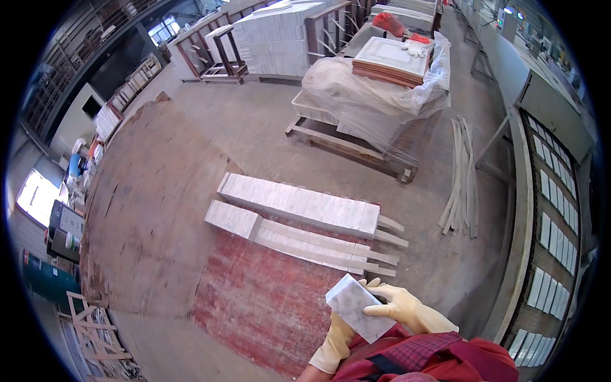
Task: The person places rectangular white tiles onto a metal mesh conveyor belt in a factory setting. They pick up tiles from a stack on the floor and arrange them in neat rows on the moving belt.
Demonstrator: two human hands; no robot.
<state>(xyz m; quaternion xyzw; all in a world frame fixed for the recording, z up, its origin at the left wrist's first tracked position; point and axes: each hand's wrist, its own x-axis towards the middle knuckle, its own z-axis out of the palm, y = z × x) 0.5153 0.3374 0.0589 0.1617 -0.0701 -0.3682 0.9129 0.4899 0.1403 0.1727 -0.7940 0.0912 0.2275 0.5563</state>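
Observation:
In front of my body, a small stack of grey-veined white marble tiles (361, 312) is tilted between my two gloved hands. My left hand (338, 339), in a cream rubber glove, grips it from below and the near left side; most of its fingers are hidden behind the tiles. From the right, my right hand (402, 308) closes on the stack's edge with the thumb on the top face. Just beyond, two long rows of similar tiles, a far row (299, 202) and a nearer row (234, 219), lie on wooden strips (318, 247).
Under the rows spreads a red-stained board (254, 299), beside a large brown sheet (140, 210). A plastic-wrapped pallet (375, 121) stands ahead, with loose strips (459, 178) on the floor nearby. To the right runs a conveyor (512, 280) carrying rows of tiles.

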